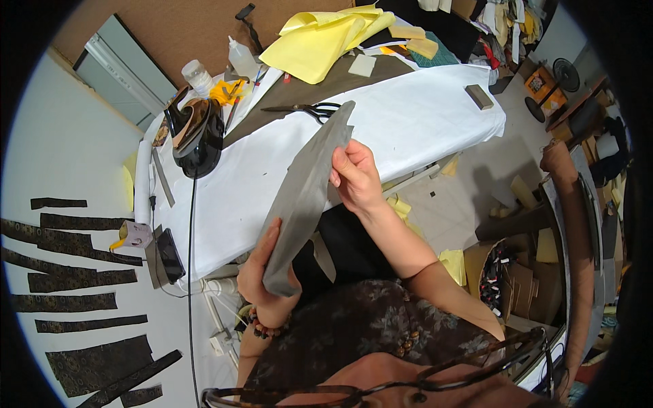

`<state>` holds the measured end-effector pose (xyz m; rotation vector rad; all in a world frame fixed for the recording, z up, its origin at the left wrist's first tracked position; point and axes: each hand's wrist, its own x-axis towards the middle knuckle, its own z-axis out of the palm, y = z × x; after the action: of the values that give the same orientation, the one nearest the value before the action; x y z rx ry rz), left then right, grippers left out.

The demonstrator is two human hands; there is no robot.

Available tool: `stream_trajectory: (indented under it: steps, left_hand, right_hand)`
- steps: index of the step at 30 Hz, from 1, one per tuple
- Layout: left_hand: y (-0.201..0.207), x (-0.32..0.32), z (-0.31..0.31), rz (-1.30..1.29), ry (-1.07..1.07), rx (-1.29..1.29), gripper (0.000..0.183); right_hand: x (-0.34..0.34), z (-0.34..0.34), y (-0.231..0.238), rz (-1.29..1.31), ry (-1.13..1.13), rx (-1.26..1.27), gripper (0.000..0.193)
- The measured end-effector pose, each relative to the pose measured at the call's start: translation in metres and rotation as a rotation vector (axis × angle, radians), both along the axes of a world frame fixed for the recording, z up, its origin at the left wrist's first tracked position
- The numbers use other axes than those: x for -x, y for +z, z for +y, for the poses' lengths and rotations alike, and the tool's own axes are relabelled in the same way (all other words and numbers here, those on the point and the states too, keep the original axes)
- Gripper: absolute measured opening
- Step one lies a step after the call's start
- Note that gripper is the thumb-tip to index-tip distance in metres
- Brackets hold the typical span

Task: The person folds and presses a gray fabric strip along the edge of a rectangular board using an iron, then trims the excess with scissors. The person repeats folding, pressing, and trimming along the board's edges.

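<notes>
A folded, long piece of grey-green fabric (303, 190) is stretched at a slant between my hands, above the near edge of the table. My left hand (255, 272) grips its lower end, the thumb on top and the other fingers mostly hidden behind. Higher up, my right hand (357, 175) pinches the right edge between thumb and fingers. Beyond the fabric's upper tip, black-handled scissors (325, 111) lie on the table, partly covered by the cloth in my hands.
White cloth covers the table (422, 119). An iron (201, 146) stands at left, its cord running toward me. Yellow sheets (313, 47), a squeeze bottle (243, 60) and dark fabric (272, 126) lie at the back. A dark block (479, 97) sits far right. Patterned strips (75, 302) hang at left.
</notes>
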<state>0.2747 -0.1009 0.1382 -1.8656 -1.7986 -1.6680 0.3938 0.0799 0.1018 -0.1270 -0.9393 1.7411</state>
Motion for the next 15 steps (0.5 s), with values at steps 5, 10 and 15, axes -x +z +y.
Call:
stream_trajectory:
  steps: [5, 10, 15]
  left_hand:
    - [-0.002, 0.003, 0.004, -0.028, -0.038, -0.044, 0.035]
    - [0.002, 0.003, 0.001, 0.034, -0.048, 0.007, 0.043]
    - [0.003, 0.002, 0.0, 0.054, -0.05, -0.036, 0.043]
  right_hand:
    - [-0.003, -0.008, -0.015, -0.042, 0.226, 0.186, 0.042]
    - [-0.011, -0.048, 0.008, -0.196, 0.318, -0.114, 0.055]
    - [-0.019, -0.066, 0.038, -0.264, 0.315, 0.116, 0.017]
